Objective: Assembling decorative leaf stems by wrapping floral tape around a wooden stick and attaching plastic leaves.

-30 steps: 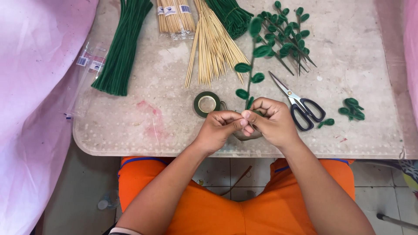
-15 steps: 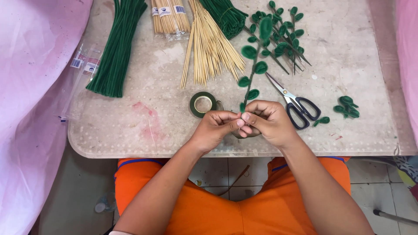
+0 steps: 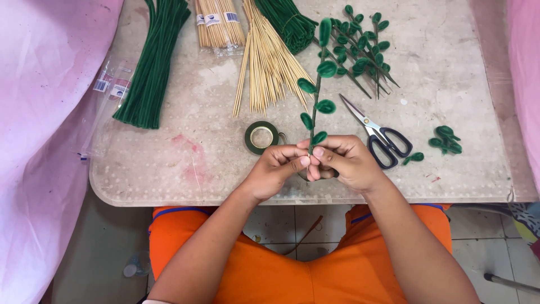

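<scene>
— What do we see around the work place?

— We see a pale, worn table [image 3: 450,169] with rounded corners, over a tiled floor, and pink cloth [image 3: 39,112] hanging at the left side. We sit at it in orange trousers.

— And on the table, from the left?

— First a long bundle of dark green pipe cleaners [image 3: 152,62]. Next a pack of thin wooden sticks [image 3: 218,22] with small labels, then loose bamboo skewers [image 3: 267,62] spread like a fan. Just in front of them lies a roll of green tape [image 3: 261,137].

— Where are our hands?

— They meet near the front edge of the table. Our left hand [image 3: 275,169] pinches the lower end of the green leafy stem [image 3: 315,101] with thumb and fingertips. Our right hand [image 3: 346,163] is closed around the same end, touching the left one. The stem stands up from our fingers, away from us, with small oval leaves on both sides.

— And to the right?

— Finished leafy stems [image 3: 363,50] lie in a pile at the back. Black-handled scissors [image 3: 379,138] lie just beside our right hand, shut. Far right, a few small green leaf pieces [image 3: 445,139].
</scene>
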